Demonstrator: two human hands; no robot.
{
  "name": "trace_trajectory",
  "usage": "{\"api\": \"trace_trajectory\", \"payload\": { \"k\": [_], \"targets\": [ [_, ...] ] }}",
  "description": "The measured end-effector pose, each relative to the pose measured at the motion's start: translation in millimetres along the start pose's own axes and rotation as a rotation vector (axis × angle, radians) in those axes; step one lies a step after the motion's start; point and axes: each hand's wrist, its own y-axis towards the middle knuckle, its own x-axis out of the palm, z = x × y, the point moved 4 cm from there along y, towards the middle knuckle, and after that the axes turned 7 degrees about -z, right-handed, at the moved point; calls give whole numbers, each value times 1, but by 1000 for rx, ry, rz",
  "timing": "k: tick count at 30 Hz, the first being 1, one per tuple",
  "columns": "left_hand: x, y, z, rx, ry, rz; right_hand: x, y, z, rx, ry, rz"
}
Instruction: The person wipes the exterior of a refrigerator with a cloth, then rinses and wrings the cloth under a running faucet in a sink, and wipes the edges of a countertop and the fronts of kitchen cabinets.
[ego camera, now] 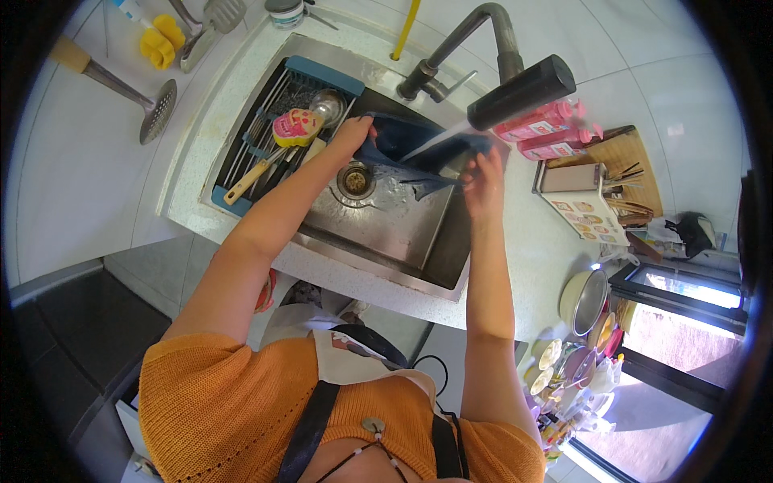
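Observation:
Water runs from the black spout of the kitchen faucet onto a dark blue cloth spread between both hands over the sink. My left hand grips the cloth at its left end. At the other end, my right hand pinches it with thumb and fingers. Below the cloth lie the wet basin of the steel sink and the drain strainer. The cloth sags in the middle, and its lower edge hangs loose.
A rack at the sink's left bears a yellow and pink sponge, a metal ladle and a wooden-handled utensil. Pink soap bottles and a chopstick holder stand at the right. Steel utensils hang on the left wall.

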Motion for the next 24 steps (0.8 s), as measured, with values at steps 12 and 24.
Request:
{"api": "trace_trajectory", "payload": {
  "k": [12,24],
  "targets": [
    [19,-28,55,93,-339,-233,-57,5,18,24,-302,279],
    [74,-59,114,745,451,-333,60,-4,2,-18,-809,-103]
  ]
}}
